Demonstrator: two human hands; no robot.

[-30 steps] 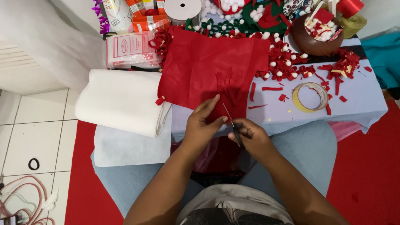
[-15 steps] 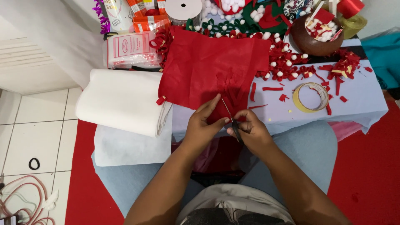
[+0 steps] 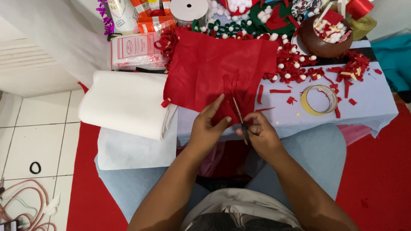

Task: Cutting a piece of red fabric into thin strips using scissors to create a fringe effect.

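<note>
A sheet of red felt (image 3: 216,64) lies on the low table, its near edge cut into strips. My left hand (image 3: 207,126) pinches that near edge, with the index finger stretched up over the cloth. My right hand (image 3: 261,134) grips a pair of small scissors (image 3: 239,117), whose blades point up into the felt beside my left fingers. Both hands are close together above my lap, at the front edge of the table.
A white felt roll (image 3: 126,102) lies at the left over a folded white sheet (image 3: 128,149). A tape ring (image 3: 319,99), red scraps (image 3: 351,70), a brown bowl (image 3: 323,42), white pompoms and packets crowd the light tablecloth (image 3: 368,102). Red mat and white tiles lie below.
The hands have stayed in nearly the same spot; the scissors' blades have shifted slightly along the felt's edge and my left fingers have adjusted their hold.
</note>
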